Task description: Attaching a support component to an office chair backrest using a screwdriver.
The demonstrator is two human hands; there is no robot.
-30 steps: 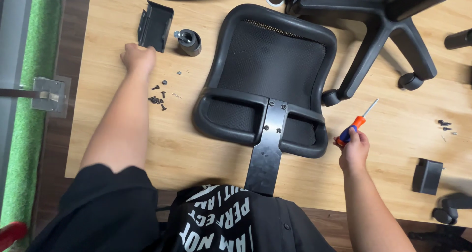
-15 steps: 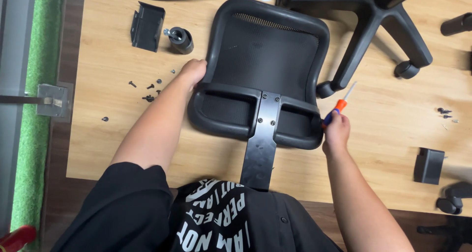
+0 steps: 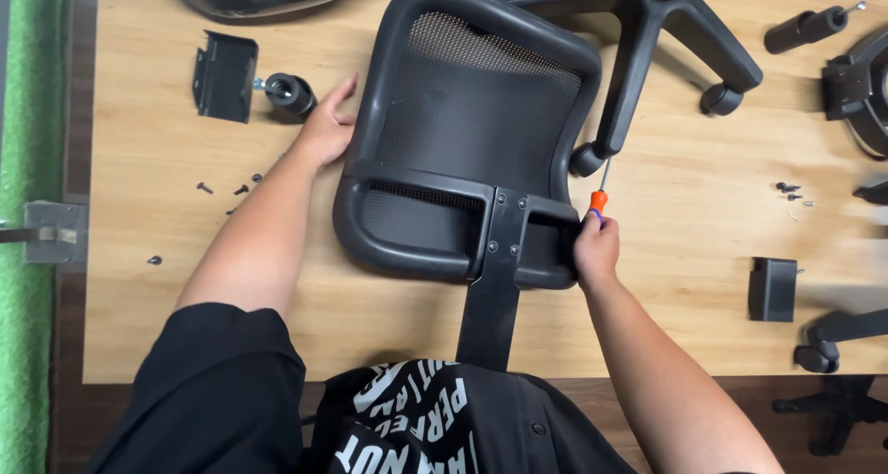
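A black mesh chair backrest (image 3: 467,113) lies flat on the wooden table (image 3: 666,326), its metal bracket (image 3: 493,289) pointing toward me and held by several screws. My left hand (image 3: 326,127) rests flat against the backrest's left edge, fingers spread. My right hand (image 3: 595,249) grips the backrest's lower right corner while also holding a screwdriver (image 3: 599,192) with an orange and blue handle, its shaft pointing away from me.
A black star base with casters (image 3: 666,39) lies beyond the backrest. A black bracket (image 3: 225,76) and a loose caster (image 3: 289,93) sit at the upper left, small screws (image 3: 222,189) near my left forearm. More screws (image 3: 791,192), a black block (image 3: 772,289) and chair parts lie to the right.
My left hand moved from the bracket at the upper left to the backrest's left edge. My right hand, with the screwdriver, moved in to the backrest's lower right corner.
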